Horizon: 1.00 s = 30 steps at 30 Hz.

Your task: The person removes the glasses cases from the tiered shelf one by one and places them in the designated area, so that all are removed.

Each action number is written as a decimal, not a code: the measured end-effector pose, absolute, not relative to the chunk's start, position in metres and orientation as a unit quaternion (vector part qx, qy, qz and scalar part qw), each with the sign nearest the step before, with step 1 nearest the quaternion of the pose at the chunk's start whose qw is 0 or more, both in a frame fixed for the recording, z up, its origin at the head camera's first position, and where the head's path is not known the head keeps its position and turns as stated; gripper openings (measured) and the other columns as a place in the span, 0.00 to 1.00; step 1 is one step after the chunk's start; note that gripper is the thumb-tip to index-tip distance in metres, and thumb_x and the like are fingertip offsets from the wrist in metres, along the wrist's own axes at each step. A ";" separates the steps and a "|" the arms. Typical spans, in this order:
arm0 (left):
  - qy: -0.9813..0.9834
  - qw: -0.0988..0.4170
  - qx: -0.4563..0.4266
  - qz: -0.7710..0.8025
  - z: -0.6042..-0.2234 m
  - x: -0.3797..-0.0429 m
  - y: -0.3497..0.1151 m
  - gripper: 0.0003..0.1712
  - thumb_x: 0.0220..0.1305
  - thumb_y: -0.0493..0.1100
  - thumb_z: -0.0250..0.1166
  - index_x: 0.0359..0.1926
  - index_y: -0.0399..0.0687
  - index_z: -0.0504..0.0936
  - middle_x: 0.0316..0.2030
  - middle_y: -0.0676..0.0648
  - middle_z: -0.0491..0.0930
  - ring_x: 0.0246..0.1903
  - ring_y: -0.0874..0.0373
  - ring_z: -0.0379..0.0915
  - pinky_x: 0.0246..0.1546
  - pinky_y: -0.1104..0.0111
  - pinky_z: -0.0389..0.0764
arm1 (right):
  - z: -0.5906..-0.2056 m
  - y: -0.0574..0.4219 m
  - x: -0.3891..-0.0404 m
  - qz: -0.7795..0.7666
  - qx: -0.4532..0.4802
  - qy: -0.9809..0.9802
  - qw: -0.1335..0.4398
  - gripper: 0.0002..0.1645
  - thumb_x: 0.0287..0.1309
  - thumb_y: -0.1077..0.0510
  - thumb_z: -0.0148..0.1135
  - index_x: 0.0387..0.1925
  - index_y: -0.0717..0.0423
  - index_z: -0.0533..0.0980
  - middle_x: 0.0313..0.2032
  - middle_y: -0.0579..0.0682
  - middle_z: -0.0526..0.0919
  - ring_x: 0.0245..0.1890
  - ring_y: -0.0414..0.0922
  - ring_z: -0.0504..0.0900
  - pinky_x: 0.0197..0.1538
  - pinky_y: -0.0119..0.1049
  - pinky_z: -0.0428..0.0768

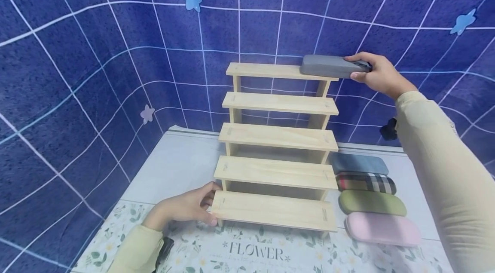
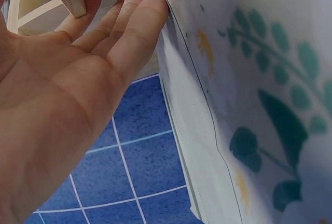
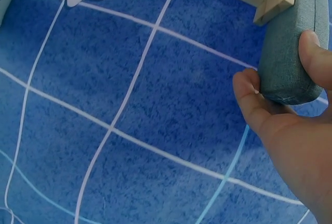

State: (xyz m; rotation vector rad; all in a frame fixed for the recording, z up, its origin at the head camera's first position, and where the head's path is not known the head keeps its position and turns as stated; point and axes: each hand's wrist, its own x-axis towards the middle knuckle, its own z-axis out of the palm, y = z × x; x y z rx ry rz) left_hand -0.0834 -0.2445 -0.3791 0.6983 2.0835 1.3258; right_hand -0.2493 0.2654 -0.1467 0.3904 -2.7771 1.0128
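A pale wooden stepped rack (image 1: 274, 174) with several tiers stands on the table. My right hand (image 1: 380, 73) grips the right end of a grey, fabric-textured glasses case (image 1: 325, 65), thumb on the near side and fingers round the far side. The case lies lengthwise over the right part of the top tier, its held end jutting past the board; the right wrist view shows the case (image 3: 290, 53) against the board's end (image 3: 277, 1). Down at the lowest tier, my left hand (image 1: 189, 204) holds the rack's left end, thumb at the front edge and fingers behind.
Right of the rack lie a blue case (image 1: 359, 164), a plaid case (image 1: 366, 182), a green case (image 1: 373, 202) and a pink case (image 1: 383, 228), in a row front to back. A blue grid-patterned curtain (image 1: 174, 71) hangs close behind. A flower-print cloth (image 1: 255, 260) covers the front.
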 end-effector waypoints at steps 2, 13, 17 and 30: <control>0.781 0.282 0.260 0.494 -0.379 -0.083 -0.244 0.42 0.54 0.40 0.77 0.64 0.36 0.62 0.55 0.42 0.75 0.56 0.47 0.73 0.59 0.62 0.76 | -0.147 0.269 -0.248 0.337 0.131 -0.929 0.082 0.31 0.72 0.58 0.57 0.74 0.48 0.66 0.64 0.66 0.70 0.56 0.57 0.71 0.56 0.49 0.71; 0.778 0.277 0.269 0.495 -0.377 -0.082 -0.244 0.43 0.54 0.39 0.76 0.65 0.35 0.61 0.55 0.40 0.76 0.56 0.45 0.73 0.58 0.61 0.77 | -0.150 0.293 -0.243 0.340 0.116 -0.930 0.080 0.32 0.73 0.57 0.57 0.75 0.47 0.65 0.65 0.67 0.69 0.56 0.57 0.70 0.56 0.48 0.71; 0.779 0.273 0.272 0.495 -0.377 -0.081 -0.244 0.43 0.54 0.39 0.76 0.65 0.35 0.62 0.55 0.41 0.76 0.56 0.45 0.73 0.58 0.63 0.77 | -0.152 0.303 -0.240 0.335 0.108 -0.933 0.076 0.32 0.73 0.57 0.56 0.75 0.47 0.64 0.65 0.67 0.68 0.57 0.58 0.70 0.54 0.49 0.72; 0.782 0.273 0.274 0.488 -0.380 -0.083 -0.246 0.42 0.55 0.40 0.77 0.64 0.36 0.63 0.55 0.42 0.76 0.57 0.47 0.73 0.60 0.63 0.75 | -0.185 0.347 -0.224 0.371 0.094 -0.916 0.120 0.30 0.72 0.55 0.59 0.72 0.48 0.67 0.58 0.64 0.70 0.43 0.34 0.74 0.39 0.19 0.72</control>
